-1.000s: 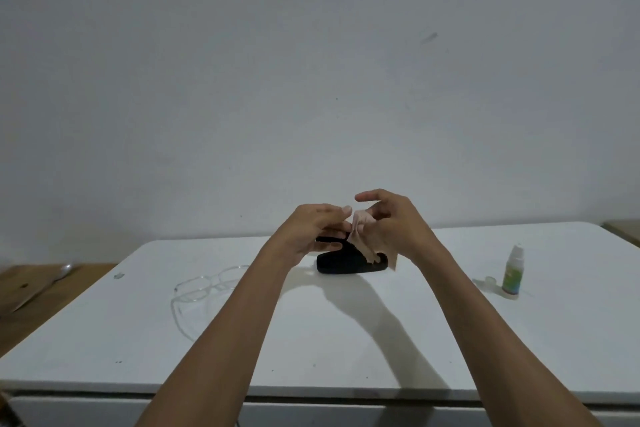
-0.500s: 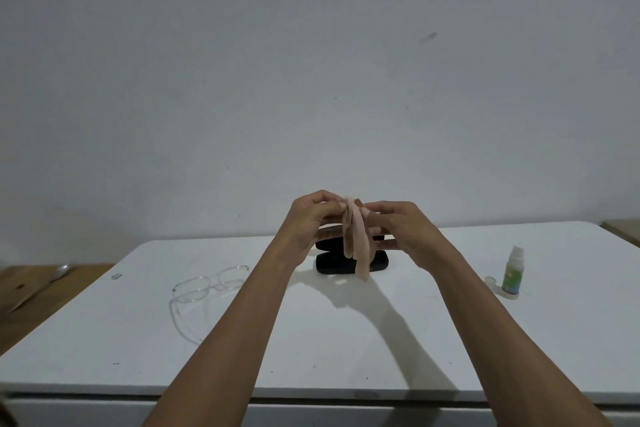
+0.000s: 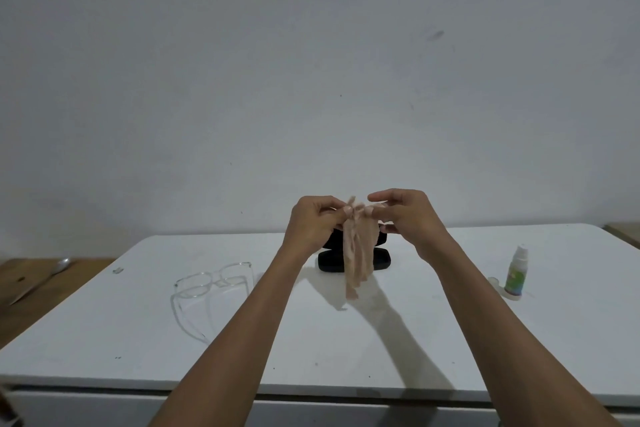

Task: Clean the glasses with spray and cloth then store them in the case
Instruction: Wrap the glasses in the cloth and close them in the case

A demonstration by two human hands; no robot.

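We now hold the cloth (image 3: 358,253) higher — left hand (image 3: 313,224) and right hand (image 3: 408,215) both pinching its top, and it hangs longer over the case (image 3: 381,262).

Glasses (image 3: 213,282) left on table (image 3: 346,350); case (image 3: 353,258) centre-back, cloth (image 3: 358,253) before it; spray bottle (image 3: 516,272) right.

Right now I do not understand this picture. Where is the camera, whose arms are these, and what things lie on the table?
The camera sits on a person's head and looks forward and down, so the two bare arms are that person's own. The left hand and right hand together pinch a beige cloth, which hangs down above the white table. On the table lie clear glasses at the left, an open black case behind the cloth, and a small spray bottle at the right.
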